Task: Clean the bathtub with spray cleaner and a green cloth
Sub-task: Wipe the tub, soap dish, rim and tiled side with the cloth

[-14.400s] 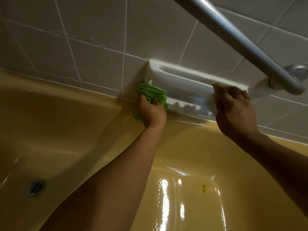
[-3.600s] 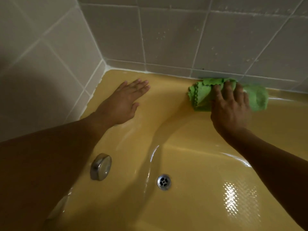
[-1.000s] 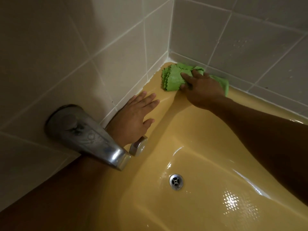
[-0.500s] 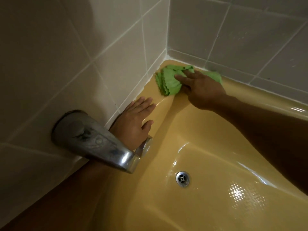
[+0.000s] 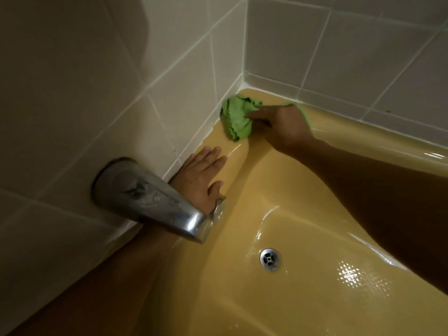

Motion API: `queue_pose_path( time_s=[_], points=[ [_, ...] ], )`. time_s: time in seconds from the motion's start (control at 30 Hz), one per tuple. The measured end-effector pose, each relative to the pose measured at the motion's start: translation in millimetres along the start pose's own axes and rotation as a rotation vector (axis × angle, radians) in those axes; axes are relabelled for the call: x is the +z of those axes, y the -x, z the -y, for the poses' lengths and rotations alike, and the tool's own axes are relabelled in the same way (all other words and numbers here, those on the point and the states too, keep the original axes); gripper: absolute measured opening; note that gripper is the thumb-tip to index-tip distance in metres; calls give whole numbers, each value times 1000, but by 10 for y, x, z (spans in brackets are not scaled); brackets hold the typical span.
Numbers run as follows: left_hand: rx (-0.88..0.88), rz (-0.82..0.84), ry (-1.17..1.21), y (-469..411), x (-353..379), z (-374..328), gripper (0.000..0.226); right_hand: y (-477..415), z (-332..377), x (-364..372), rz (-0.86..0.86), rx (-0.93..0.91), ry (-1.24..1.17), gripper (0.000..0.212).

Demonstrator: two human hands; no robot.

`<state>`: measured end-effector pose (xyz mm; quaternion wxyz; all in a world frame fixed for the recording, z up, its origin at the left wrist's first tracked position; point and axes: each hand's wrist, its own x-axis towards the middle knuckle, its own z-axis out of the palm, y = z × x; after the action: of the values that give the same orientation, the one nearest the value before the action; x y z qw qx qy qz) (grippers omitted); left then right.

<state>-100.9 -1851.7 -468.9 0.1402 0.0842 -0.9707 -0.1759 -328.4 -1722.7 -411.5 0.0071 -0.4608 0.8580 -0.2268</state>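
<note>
Crumpled green cloth (image 5: pixel 236 120) pushed into the far corner of the glossy yellow bathtub (image 5: pixel 344 134), right at the junction of rim, white caulk line and pale glazed wall tiles (image 5: pixel 169 76). Pinned there under the right hand (image 5: pixel 283 127), index finger laid straight across the top, nothing visibly curled round it. A strip of cloth poking out behind the knuckles as well. Probably bunched like this to drive fabric into the seam, a likely trap for grime.

Left hand (image 5: pixel 201 175), nearer than the right and just short of the cloth, spread wide and flat on the same rim, holding nothing. By the look of it, a brace for body weight during the long reach.

Directly over the left wrist: dull chrome tub spout (image 5: pixel 155 202), jutting from the wall and hiding the wrist. Just beside the left thumb, a metal fitting mostly hidden behind the spout tip. Below both hands, on the wet tub floor, a round steel drain (image 5: pixel 269 259). No spray bottle in view.

Probable obstacles for wiping back along this rim: the left hand itself, then the spout.
</note>
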Motion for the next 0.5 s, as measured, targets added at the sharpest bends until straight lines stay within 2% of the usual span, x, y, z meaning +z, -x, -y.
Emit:
queue_pose_path(
  time_s=[0.13,0.23,0.4,0.5],
  points=[
    [71,-4,-81,154,-17,161,60,-173,-278,-203,120,164,274,39],
    [92,-48,-119,186,30,200,58,-297,-175,-158,196,179,303,45],
    [105,-60,-165,174,83,239,59,-121,322,178,202,30,131,47],
    [156,-81,-228,222,97,293,61,126,349,188,192,-81,92,45]
  ],
)
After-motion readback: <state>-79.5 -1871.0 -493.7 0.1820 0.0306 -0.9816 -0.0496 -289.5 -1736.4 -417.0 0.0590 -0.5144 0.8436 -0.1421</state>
